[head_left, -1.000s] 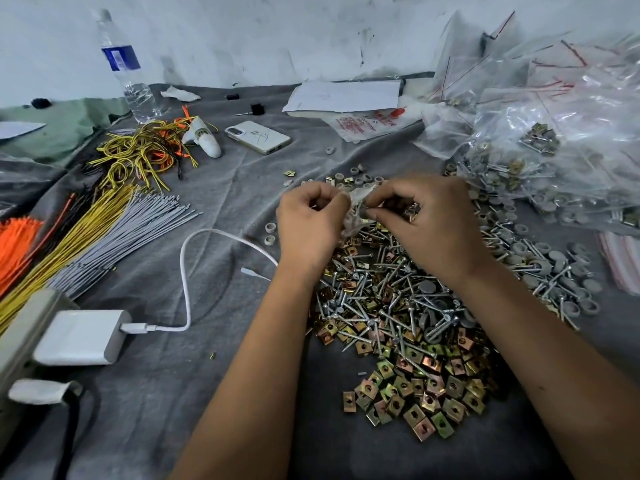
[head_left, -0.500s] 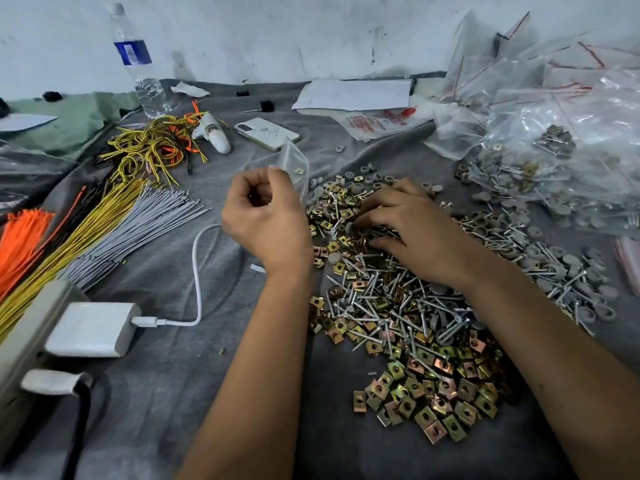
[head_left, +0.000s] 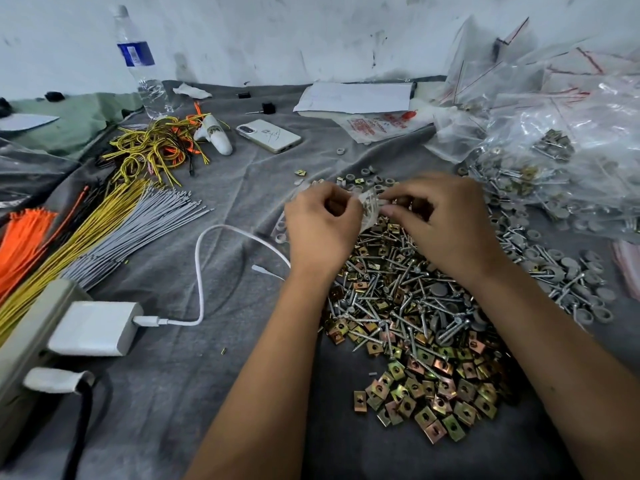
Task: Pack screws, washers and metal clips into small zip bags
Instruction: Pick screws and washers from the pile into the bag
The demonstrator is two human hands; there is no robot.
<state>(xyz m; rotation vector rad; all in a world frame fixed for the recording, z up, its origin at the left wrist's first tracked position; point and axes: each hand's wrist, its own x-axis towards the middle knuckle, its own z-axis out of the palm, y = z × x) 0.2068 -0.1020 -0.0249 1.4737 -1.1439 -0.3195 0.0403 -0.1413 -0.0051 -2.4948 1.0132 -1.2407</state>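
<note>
A small clear plastic zip bag [head_left: 370,206] sits just above the far edge of the hardware pile, at about 12 o'clock from the pile's centre, held between both hands. The left hand [head_left: 320,230] grips the bag's left side with fingers curled and thumb pressed against them. The right hand [head_left: 446,223] pinches the bag's right side between its thumb and curled fingers; what it may hold besides the bag cannot be told. Directly beneath the hands lies the mixed pile of silver pan-head screws [head_left: 398,306], spreading toward 6 o'clock into a layer of square brass-coloured metal clips [head_left: 436,400]. Round grey washers [head_left: 568,296] are scattered at 3 o'clock from the pile, and a few more lie at 12 o'clock beyond the bag. A heap of filled transparent zip bags with red seal strips [head_left: 571,133] occupies the 2 o'clock area. All items rest on a wrinkled grey cloth [head_left: 166,393]. At 9 o'clock from the pile, a white charging cable [head_left: 202,271] loops to a white rectangular power adapter [head_left: 93,327]. At 10 o'clock lie a bundle of grey cable ties [head_left: 138,230], yellow ties [head_left: 69,251] and orange ties [head_left: 20,233]. At 11 o'clock, a white smartphone [head_left: 268,135] lies flat, and a clear plastic water bottle with a blue label [head_left: 142,64] stands upright near the wall.
</note>
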